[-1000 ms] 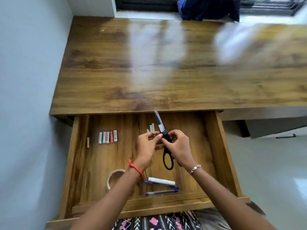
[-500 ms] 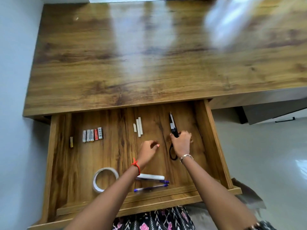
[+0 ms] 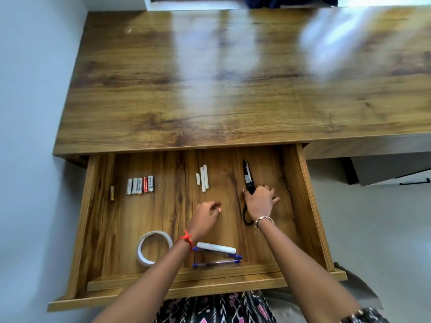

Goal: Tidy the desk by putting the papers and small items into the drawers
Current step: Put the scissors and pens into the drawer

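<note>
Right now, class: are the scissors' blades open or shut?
Shut: the scissors show one single blade tip; the right hand holds them.

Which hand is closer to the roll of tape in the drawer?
Left. The left hand is just beyond the roll of tape, to its right; the right hand grips the scissors farther right.
</note>
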### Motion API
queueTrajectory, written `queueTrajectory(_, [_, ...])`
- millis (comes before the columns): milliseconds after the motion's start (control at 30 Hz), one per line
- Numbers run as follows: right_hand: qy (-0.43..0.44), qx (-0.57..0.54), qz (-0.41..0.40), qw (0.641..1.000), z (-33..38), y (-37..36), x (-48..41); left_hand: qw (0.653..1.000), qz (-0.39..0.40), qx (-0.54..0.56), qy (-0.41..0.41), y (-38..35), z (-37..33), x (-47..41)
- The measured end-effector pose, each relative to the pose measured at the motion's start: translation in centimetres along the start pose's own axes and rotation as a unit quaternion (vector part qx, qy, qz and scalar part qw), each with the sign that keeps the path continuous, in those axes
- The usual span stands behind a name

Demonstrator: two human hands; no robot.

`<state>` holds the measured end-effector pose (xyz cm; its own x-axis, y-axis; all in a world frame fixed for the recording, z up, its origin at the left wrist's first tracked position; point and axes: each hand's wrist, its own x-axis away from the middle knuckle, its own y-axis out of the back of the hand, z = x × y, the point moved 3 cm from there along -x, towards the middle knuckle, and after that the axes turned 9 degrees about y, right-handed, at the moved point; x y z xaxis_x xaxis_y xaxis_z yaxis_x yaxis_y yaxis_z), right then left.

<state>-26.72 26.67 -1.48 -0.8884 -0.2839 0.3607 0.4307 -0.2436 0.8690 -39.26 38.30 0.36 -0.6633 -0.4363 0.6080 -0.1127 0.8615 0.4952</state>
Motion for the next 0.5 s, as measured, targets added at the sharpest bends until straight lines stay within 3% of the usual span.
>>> queueTrajectory(300, [0.084,-0.041,-0.054,0.994,1.6,0.1,5.1,0.989,-0.007,-0.1,-0.104,2.9,2.3,4.0])
queueTrajectory(500, [0.265,-0.011,-0.016,0.964,2.2,-1.0,10.7,0.962,0.01,-0.224,-0.155,3.8,4.0,8.7])
